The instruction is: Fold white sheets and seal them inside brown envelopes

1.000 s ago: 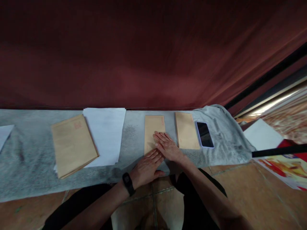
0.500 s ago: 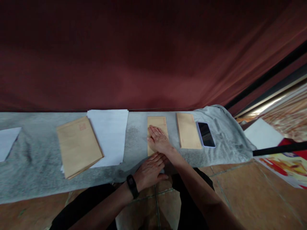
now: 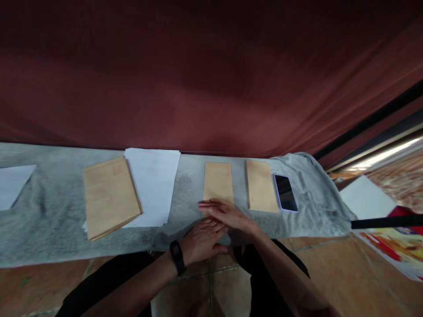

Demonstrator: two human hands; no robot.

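Observation:
A narrow brown envelope [image 3: 218, 182] lies on the grey cloth [image 3: 49, 220] in front of me. My right hand [image 3: 228, 213] rests flat across its near end, fingers stretched out to the left. My left hand [image 3: 202, 237], with a black band on the wrist, lies flat just below it on the cloth, fingers partly under the right hand. A second narrow brown envelope [image 3: 261, 191] lies to the right, apart from both hands.
A black phone [image 3: 285, 192] lies beside the second envelope. Further left are white sheets [image 3: 152, 185] and a stack of large brown envelopes [image 3: 109, 196]. A white paper [image 3: 13, 191] lies at the far left. A dark red curtain [image 3: 211, 79] hangs behind.
My right hand has slid down the envelope toward me and turned, so its fingers now point left. The left hand has barely moved. The camera shifted slightly.

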